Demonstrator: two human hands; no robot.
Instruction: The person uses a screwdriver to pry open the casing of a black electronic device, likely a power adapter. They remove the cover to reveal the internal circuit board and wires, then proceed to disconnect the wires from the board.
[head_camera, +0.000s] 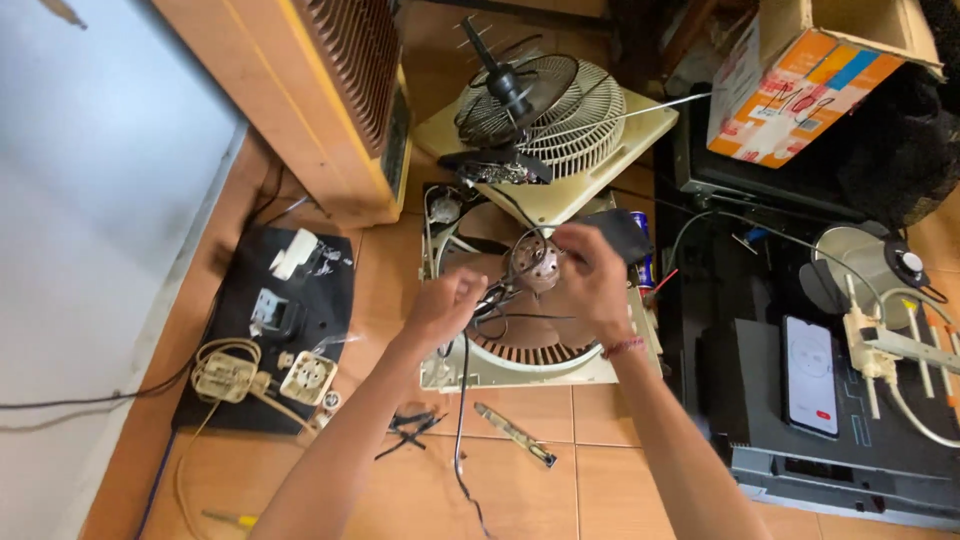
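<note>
Small round grey metal fan motor (537, 265) with shaft axis facing up toward the camera, left hand (447, 305) curled pinching black wires (492, 300), right hand (592, 275) fingers gripping motor's rim, over cream square plastic fan housing (520, 370)

Smartphone (810, 375) on black unit, screwdriver (515, 435) on tiles, cardboard box (800, 85), socket board (270, 330)

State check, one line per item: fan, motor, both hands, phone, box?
Fan housing: flat on the floor, front grille off.
Grille: detached, lying on the second frame behind.
Motor: exposed, wires loose.
Left hand: gripping the black wires.
Right hand: on the motor.
Phone: screen lit.
Cardboard box: open.
</note>
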